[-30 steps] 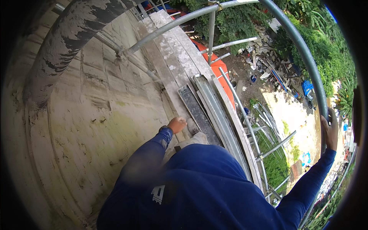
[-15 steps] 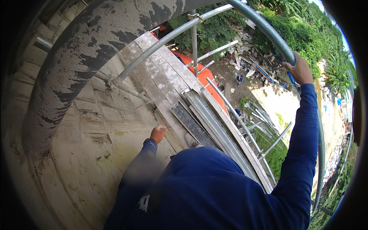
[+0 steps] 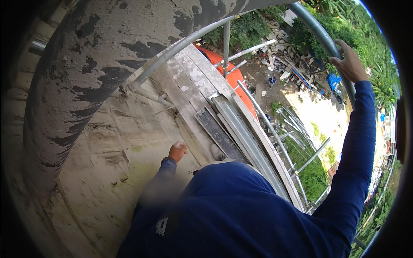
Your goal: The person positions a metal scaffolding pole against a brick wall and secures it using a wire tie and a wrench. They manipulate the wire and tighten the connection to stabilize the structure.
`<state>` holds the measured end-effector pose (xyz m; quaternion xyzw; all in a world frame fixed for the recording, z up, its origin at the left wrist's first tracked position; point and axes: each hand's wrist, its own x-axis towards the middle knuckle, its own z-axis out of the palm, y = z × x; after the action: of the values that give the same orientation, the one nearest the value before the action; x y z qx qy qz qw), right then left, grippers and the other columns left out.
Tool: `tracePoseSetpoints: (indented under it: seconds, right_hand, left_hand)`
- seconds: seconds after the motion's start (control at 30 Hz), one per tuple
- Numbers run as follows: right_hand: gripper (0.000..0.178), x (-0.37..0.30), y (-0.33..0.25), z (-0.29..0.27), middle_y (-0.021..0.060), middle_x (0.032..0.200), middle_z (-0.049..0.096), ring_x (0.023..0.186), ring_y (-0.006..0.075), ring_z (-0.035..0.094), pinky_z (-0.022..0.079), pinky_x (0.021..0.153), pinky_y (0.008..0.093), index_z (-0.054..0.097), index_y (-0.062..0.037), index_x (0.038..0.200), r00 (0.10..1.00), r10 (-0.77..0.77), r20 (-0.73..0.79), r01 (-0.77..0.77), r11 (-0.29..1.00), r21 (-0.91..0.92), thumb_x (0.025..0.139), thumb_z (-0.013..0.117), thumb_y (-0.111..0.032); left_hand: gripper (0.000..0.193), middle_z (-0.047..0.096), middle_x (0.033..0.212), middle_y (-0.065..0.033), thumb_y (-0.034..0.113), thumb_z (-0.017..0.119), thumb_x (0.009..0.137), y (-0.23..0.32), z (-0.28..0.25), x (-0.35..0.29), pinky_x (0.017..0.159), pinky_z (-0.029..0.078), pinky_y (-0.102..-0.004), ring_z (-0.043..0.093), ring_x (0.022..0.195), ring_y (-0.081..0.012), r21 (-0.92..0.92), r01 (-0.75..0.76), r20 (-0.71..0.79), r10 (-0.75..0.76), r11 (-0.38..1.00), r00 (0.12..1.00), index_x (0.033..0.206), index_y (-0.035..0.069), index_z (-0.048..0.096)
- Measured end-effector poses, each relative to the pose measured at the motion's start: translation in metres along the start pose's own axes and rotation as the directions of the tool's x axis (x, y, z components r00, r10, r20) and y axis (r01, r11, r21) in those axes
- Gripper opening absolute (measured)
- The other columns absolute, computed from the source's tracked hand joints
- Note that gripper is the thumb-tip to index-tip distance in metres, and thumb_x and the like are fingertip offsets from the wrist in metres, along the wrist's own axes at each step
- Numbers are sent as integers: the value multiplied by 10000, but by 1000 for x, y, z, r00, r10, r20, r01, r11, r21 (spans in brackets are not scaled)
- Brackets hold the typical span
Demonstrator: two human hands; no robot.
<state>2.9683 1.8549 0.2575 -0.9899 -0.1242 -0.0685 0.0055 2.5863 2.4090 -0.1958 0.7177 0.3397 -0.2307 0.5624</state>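
My right hand (image 3: 350, 63) is raised at the upper right beside a grey metal scaffold pipe (image 3: 316, 28). Its thumb and fingers are spread in a loose curve next to the pipe; whether they touch it I cannot tell. My left hand (image 3: 177, 152) hangs low over the pale, dirty wall surface (image 3: 133, 172), curled into a fist with nothing showing in it. Close to that hand runs a walkway of wooden planks (image 3: 189, 69). A dark flat board (image 3: 219, 133) and long grey metal channels (image 3: 247, 142) lie along the planks.
A thick mud-caked pipe (image 3: 99, 56) arches across the upper left. Thinner scaffold tubes (image 3: 226, 47) cross beyond the planks. Far below lie an orange sheet (image 3: 234, 79), scrap and debris (image 3: 297, 64), loose metal tubes (image 3: 294, 124) and green plants (image 3: 301, 172).
My right hand has loosened from around the pipe, its fingers now spread apart. The view has shifted slightly, bringing the muddy pipe closer. My left hand stays nearly where it was.
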Motion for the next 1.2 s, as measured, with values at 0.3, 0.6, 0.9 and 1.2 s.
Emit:
tracePoseSetpoints:
  seconds: [0.3,0.6,0.9,1.2]
  right_hand:
    - [600,65,-19,51,255,1191,679,1106,426,664,502,969,511,502,-55,1367,988,-9,-157,-2,998,-69,888,748,-321]
    - [566,57,-26,45,237,1164,686,1058,430,675,536,905,532,503,-112,1351,984,15,-176,-28,997,-67,878,738,-315]
    - [587,49,-32,54,172,1121,705,1015,371,698,567,869,500,535,-203,1384,942,-14,-334,-32,991,-132,856,751,-343]
    - [233,24,-58,34,138,836,717,800,293,730,596,742,432,716,-107,1032,906,74,-417,-141,981,-134,808,714,-171]
  left_hand:
    - [323,700,1084,-75,215,635,979,-7,-22,-10,759,534,-327,685,894,-175,-81,57,-64,-62,995,996,1247,35,631]
    - [362,708,1092,-85,239,643,981,-17,-13,-16,748,532,-324,692,884,-180,27,60,-18,-59,998,998,1273,26,629]
    - [396,704,1097,-107,218,650,988,27,-47,-31,778,536,-333,696,902,-204,72,-7,-113,15,997,994,1307,-10,599]
    - [378,669,1241,-157,195,616,1007,146,-90,-16,883,533,-355,675,985,-217,298,-225,-125,271,928,954,1318,-19,584]
